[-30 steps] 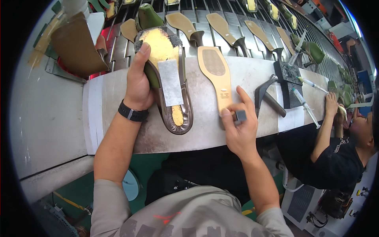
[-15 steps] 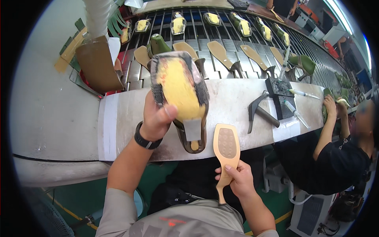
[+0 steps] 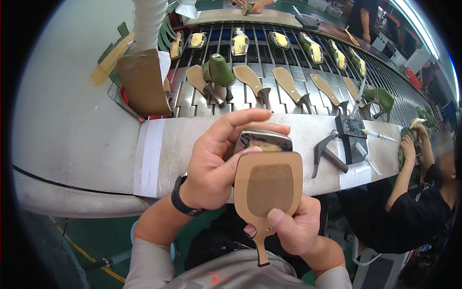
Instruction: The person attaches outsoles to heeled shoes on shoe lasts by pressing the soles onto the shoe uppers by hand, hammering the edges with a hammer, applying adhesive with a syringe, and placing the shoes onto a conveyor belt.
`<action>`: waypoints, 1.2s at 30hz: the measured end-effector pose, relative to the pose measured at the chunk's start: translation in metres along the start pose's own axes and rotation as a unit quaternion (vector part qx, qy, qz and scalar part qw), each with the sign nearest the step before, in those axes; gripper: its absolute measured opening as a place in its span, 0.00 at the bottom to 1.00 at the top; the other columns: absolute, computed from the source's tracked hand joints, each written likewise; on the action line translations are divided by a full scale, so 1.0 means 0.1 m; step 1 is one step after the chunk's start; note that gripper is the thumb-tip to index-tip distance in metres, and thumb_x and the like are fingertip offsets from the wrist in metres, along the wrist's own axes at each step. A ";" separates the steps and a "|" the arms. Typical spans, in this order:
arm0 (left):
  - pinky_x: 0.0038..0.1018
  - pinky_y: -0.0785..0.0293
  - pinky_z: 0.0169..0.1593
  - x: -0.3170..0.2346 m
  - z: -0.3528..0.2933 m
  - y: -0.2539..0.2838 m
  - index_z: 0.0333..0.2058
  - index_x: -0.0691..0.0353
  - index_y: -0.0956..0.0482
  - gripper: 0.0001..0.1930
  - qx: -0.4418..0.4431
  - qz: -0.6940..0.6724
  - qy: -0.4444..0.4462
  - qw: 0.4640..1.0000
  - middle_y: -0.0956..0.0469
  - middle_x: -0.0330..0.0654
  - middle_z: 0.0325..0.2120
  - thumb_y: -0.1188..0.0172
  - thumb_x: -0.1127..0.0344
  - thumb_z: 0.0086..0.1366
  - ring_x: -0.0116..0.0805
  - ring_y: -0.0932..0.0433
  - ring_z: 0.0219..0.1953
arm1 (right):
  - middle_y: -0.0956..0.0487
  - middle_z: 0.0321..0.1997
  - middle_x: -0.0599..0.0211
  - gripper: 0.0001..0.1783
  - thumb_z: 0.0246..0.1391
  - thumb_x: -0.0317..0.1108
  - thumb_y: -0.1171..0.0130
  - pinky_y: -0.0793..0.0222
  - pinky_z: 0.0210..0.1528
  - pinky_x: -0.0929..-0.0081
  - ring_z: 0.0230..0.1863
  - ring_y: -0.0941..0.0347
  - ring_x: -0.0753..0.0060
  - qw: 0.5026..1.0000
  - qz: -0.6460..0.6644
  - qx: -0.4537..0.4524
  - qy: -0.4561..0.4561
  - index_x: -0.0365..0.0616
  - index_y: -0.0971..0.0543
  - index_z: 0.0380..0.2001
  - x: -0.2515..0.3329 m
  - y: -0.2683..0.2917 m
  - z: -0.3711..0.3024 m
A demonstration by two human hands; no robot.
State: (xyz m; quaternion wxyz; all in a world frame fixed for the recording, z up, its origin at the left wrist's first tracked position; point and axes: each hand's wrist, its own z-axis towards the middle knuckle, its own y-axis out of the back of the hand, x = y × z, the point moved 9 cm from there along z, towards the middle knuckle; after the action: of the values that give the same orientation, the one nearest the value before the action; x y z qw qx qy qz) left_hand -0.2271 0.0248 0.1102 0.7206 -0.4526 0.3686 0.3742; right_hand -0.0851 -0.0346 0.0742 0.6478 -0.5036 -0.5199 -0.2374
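My left hand [image 3: 209,168] is wrapped round a lasted shoe upper [image 3: 269,139], which is upright in front of me with its toe end up. Most of that upper is hidden behind a tan shoe sole [image 3: 272,188]. The sole has a brown textured patch at its forefoot and narrows downward. My right hand [image 3: 298,231] grips the sole near its narrow part, thumb on the front face. Sole and upper overlap closely, the sole nearer me; whether they touch along their length is hidden. Both hands are above the near edge of the pale worktable [image 3: 192,130].
Behind the table, a slatted conveyor [image 3: 183,101] carries tan heeled soles [image 3: 248,79], a green shoe [image 3: 221,72] and yellow-bottomed uppers [image 3: 239,43]. At right lie a hammer [image 3: 327,154], a black block [image 3: 350,132] and syringes [image 3: 378,135]. A co-worker's hand [image 3: 409,149] is beyond. Cardboard [image 3: 144,82] stands left.
The upper has turned and come down toward me from the left. My right hand has raised the sole in front of it, so the two now overlap.
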 end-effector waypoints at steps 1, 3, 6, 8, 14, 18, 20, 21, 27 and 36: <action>0.47 0.20 0.63 0.00 -0.03 -0.01 0.68 0.63 0.36 0.27 -0.005 0.002 -0.001 1.000 0.25 0.69 0.61 0.42 0.68 0.74 0.57 0.20 0.62 | 0.12 0.39 0.48 0.13 0.70 0.27 0.43 0.13 0.39 0.69 0.35 0.13 0.68 1.000 0.004 0.023 0.009 0.24 0.17 0.48 -0.02 0.00 0.05; 0.50 0.21 0.63 -0.04 -0.08 0.03 0.66 0.64 0.34 0.27 -0.028 -0.009 -0.016 0.999 0.26 0.70 0.62 0.42 0.59 0.75 0.59 0.21 0.62 | 0.12 0.38 0.48 0.13 0.70 0.27 0.43 0.14 0.38 0.71 0.34 0.13 0.69 1.000 0.020 0.019 0.008 0.24 0.17 0.45 -0.03 -0.03 0.07; 0.52 0.21 0.63 0.02 -0.13 0.06 0.63 0.64 0.32 0.34 0.018 -0.111 0.047 0.992 0.27 0.72 0.62 0.38 0.43 0.72 0.62 0.21 0.62 | 0.11 0.34 0.51 0.14 0.69 0.28 0.42 0.15 0.36 0.73 0.33 0.13 0.70 0.999 -0.014 0.032 0.009 0.25 0.15 0.41 -0.04 -0.03 0.09; 0.53 0.21 0.62 0.02 -0.16 0.06 0.60 0.65 0.31 0.44 -0.003 -0.090 0.056 0.994 0.24 0.71 0.59 0.37 0.28 0.65 0.62 0.21 0.61 | 0.11 0.32 0.52 0.14 0.68 0.28 0.41 0.16 0.35 0.74 0.33 0.13 0.71 0.997 -0.064 0.053 0.011 0.25 0.14 0.39 -0.04 -0.07 0.10; 0.51 0.19 0.60 -0.03 -0.19 0.06 0.59 0.64 0.31 0.46 0.027 -0.018 -0.004 0.999 0.19 0.67 0.53 0.27 0.31 0.58 0.56 0.17 0.57 | 0.11 0.29 0.53 0.14 0.68 0.29 0.41 0.17 0.32 0.74 0.30 0.13 0.71 0.996 -0.069 0.058 0.006 0.25 0.14 0.37 -0.03 -0.13 0.11; 0.51 0.20 0.61 -0.03 -0.19 0.06 0.60 0.67 0.32 0.39 0.052 -0.038 -0.024 0.998 0.20 0.67 0.53 0.25 0.45 0.61 0.57 0.18 0.58 | 0.11 0.29 0.53 0.14 0.68 0.29 0.41 0.17 0.32 0.74 0.29 0.13 0.71 0.996 -0.073 0.050 0.012 0.25 0.14 0.38 -0.02 -0.11 0.11; 0.51 0.20 0.62 -0.03 -0.20 0.05 0.60 0.67 0.32 0.39 0.058 -0.041 -0.026 0.997 0.20 0.68 0.54 0.25 0.48 0.61 0.57 0.18 0.59 | 0.11 0.30 0.53 0.14 0.68 0.30 0.42 0.17 0.32 0.74 0.29 0.13 0.71 0.995 -0.081 0.056 0.003 0.25 0.14 0.38 -0.03 -0.12 0.10; 0.51 0.20 0.62 -0.03 -0.20 0.04 0.60 0.68 0.32 0.38 0.066 -0.044 -0.029 0.996 0.21 0.68 0.54 0.26 0.50 0.61 0.57 0.19 0.59 | 0.11 0.30 0.53 0.14 0.68 0.30 0.42 0.17 0.32 0.75 0.30 0.13 0.71 0.996 -0.072 0.054 0.010 0.25 0.14 0.38 -0.01 -0.14 0.10; 0.50 0.21 0.63 -0.05 -0.23 0.04 0.60 0.69 0.32 0.38 0.063 -0.044 -0.028 0.997 0.21 0.69 0.55 0.26 0.49 0.61 0.57 0.19 0.60 | 0.11 0.29 0.54 0.15 0.69 0.29 0.42 0.17 0.31 0.75 0.29 0.13 0.71 0.996 -0.075 0.055 0.007 0.25 0.14 0.39 0.01 -0.18 0.11; 0.51 0.22 0.63 -0.09 -0.29 0.07 0.60 0.67 0.31 0.38 0.041 -0.081 0.010 0.996 0.22 0.70 0.56 0.42 0.35 0.70 0.59 0.20 0.60 | 0.12 0.28 0.56 0.15 0.69 0.30 0.42 0.18 0.31 0.76 0.29 0.14 0.73 0.996 -0.085 0.035 -0.009 0.27 0.14 0.37 -0.02 -0.23 0.10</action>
State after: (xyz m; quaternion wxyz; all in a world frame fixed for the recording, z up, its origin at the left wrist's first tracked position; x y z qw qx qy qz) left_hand -0.2427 -0.0020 0.1065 0.7630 -0.4543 0.3527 0.2949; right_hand -0.1093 -0.0343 0.0812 0.6380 -0.4367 -0.5747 -0.2682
